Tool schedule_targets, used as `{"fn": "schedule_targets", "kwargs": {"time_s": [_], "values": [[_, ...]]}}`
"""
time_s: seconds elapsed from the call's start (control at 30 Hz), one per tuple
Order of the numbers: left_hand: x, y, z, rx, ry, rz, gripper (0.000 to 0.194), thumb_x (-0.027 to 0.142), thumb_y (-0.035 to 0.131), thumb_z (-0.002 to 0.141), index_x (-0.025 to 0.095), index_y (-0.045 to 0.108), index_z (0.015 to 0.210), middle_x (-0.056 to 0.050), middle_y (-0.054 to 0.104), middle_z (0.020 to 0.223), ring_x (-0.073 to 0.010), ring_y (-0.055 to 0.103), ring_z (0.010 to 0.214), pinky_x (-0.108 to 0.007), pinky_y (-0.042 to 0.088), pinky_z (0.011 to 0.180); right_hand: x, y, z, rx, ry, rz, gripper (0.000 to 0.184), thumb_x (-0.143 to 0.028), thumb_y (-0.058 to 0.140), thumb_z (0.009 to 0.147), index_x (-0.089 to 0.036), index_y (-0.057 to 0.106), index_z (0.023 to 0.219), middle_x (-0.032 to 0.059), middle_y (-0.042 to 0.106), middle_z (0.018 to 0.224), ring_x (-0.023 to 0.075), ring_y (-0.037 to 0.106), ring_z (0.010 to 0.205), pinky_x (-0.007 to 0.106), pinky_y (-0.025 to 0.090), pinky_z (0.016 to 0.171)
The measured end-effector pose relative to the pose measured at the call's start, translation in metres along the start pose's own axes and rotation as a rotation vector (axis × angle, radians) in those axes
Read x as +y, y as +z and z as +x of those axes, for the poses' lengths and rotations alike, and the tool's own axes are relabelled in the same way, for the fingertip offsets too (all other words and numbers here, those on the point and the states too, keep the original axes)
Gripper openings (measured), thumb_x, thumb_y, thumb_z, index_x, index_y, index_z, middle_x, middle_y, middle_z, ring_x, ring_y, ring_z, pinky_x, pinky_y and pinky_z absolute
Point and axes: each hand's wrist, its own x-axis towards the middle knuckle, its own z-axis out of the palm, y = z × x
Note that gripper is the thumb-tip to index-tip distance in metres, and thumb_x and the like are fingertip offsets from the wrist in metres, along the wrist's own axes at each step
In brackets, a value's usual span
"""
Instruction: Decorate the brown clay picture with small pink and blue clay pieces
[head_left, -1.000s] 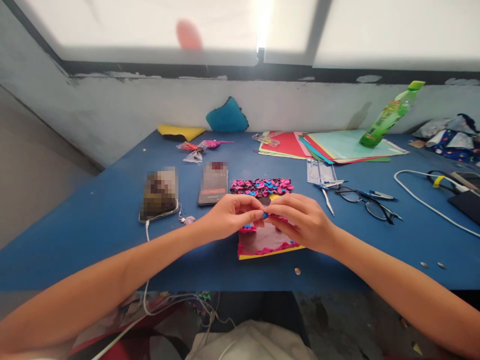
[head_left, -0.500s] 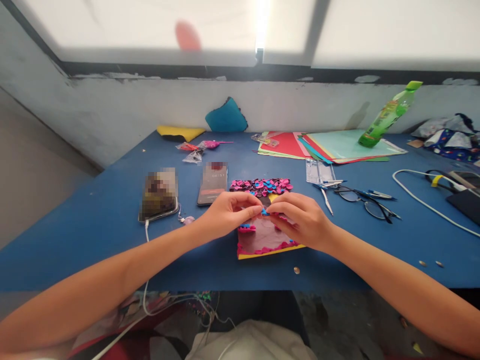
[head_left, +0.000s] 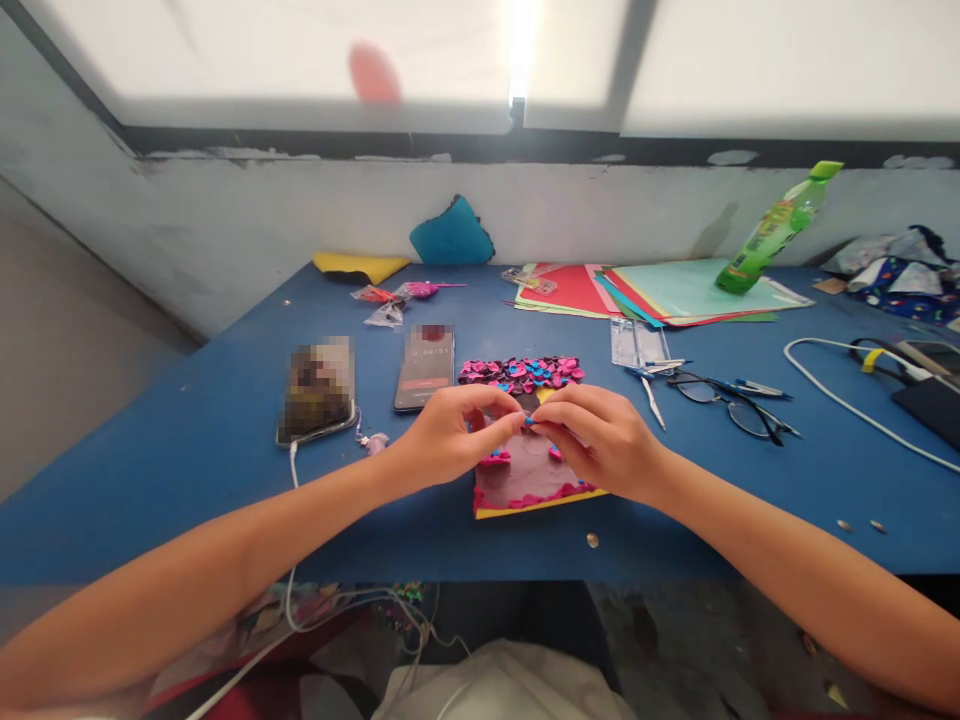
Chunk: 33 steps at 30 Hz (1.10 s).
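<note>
My left hand and my right hand meet above a craft card on the blue table. Both pinch a tiny blue piece between their fingertips. The card has a yellow base, a brownish middle and a pink edge. Its far end is covered with several small pink and blue pieces. A few more such pieces sit on the card under my left thumb.
Two phones lie to the left, one on a white cable. Glasses, pens and a clear packet lie to the right. Coloured paper sheets, a green bottle and a teal foam piece stand at the back.
Both hands have stayed together over the card, with only slight finger shifts around the blue piece. More of the card's brownish middle shows under them now.
</note>
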Motion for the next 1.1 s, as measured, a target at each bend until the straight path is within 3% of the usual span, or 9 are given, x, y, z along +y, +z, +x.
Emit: {"fn": "schedule_targets", "kwargs": {"time_s": [0.3, 0.47, 0.83, 0.93, 1.1], "values": [[0.0003, -0.0013, 0.0044, 0.088, -0.024, -0.088, 0.022, 0.034, 0.060, 0.079, 0.012, 0.066, 0.079, -0.002, 0.065, 0.069, -0.0106, 0.057, 0.059, -0.019, 0.049, 0.054, 0.0010, -0.0011, -0.0002, -0.025, -0.015, 0.026, 0.006, -0.013, 0.052, 0.091, -0.016, 0.057, 0.090, 0.0060, 0.067, 0.077, 0.0125, 0.059, 0.068, 0.023, 0.049, 0.063], [-0.0035, 0.0006, 0.0031, 0.017, 0.012, 0.001, 0.021, 0.031, 0.060, 0.081, 0.013, 0.072, 0.080, -0.004, 0.070, 0.072, -0.0123, 0.060, 0.061, -0.020, 0.048, 0.054, 0.0011, -0.0022, 0.0012, -0.028, -0.024, 0.011, 0.006, -0.015, 0.053, 0.091, -0.017, 0.057, 0.087, 0.0051, 0.067, 0.074, 0.0125, 0.059, 0.066, 0.023, 0.049, 0.062], [0.0015, 0.0013, -0.0025, 0.006, 0.202, 0.146, 0.020, 0.023, 0.054, 0.085, 0.014, 0.072, 0.087, -0.005, 0.072, 0.077, -0.0114, 0.059, 0.063, -0.019, 0.045, 0.055, 0.0035, 0.0013, -0.0035, -0.013, -0.007, -0.021, 0.005, -0.019, 0.056, 0.090, -0.015, 0.059, 0.093, 0.0079, 0.069, 0.081, 0.0149, 0.064, 0.073, 0.025, 0.051, 0.067], [0.0018, 0.0026, -0.0024, -0.009, 0.112, 0.087, 0.019, 0.027, 0.059, 0.082, 0.013, 0.071, 0.086, -0.006, 0.072, 0.079, -0.0118, 0.058, 0.062, -0.020, 0.046, 0.055, 0.0023, -0.0003, -0.0025, -0.009, -0.023, -0.007, 0.005, -0.017, 0.055, 0.091, -0.016, 0.059, 0.090, 0.0063, 0.069, 0.078, 0.0137, 0.064, 0.071, 0.024, 0.050, 0.065], [0.0009, 0.0036, -0.0002, -0.034, -0.110, -0.198, 0.025, 0.036, 0.063, 0.077, 0.013, 0.070, 0.081, -0.005, 0.069, 0.075, -0.0139, 0.059, 0.065, -0.023, 0.049, 0.060, -0.0020, -0.0029, 0.0012, -0.013, -0.016, 0.005, 0.006, -0.013, 0.053, 0.090, -0.017, 0.058, 0.089, 0.0055, 0.069, 0.077, 0.0126, 0.062, 0.068, 0.024, 0.050, 0.064]]}}
